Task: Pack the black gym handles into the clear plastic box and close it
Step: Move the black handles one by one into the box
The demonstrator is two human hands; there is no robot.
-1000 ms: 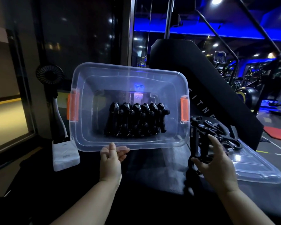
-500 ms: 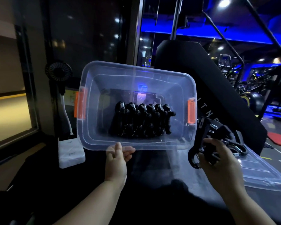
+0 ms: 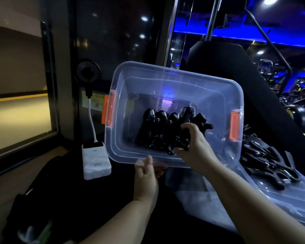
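A person's left hand [image 3: 145, 175] pinches the near rim of a clear plastic box [image 3: 174, 72], tipping it so that its open mouth faces the camera. The right hand [image 3: 195, 147] reaches inside with 1 black handle [image 3: 180, 144] clasped in curled fingers and thumb. That handle sits at the right end of a row of handles [image 3: 156, 131] already packed side by side on the floor of the box, their long axes running roughly from the near rim toward the far one. The held piece appears to lie much the same way, close against its neighbour, though the dark shapes merge and exact contact cannot be told. Bare floor shows to the right of the row, toward the right orange latch [image 3: 234, 126], so further pieces would likely go in on that side. The left orange latch [image 3: 109, 110] sits on the opposite short end. The right hand is the nearer to the supply: a heap of loose handles [image 3: 264, 161] lies on the clear lid [image 3: 289, 201], which rests flat on the dark surface to the right of the box. Packing looks only partway done, and the lid cannot go on until that heap is cleared. A white power bank [image 3: 95, 161] and a small fan [image 3: 88, 72] stand to the left.
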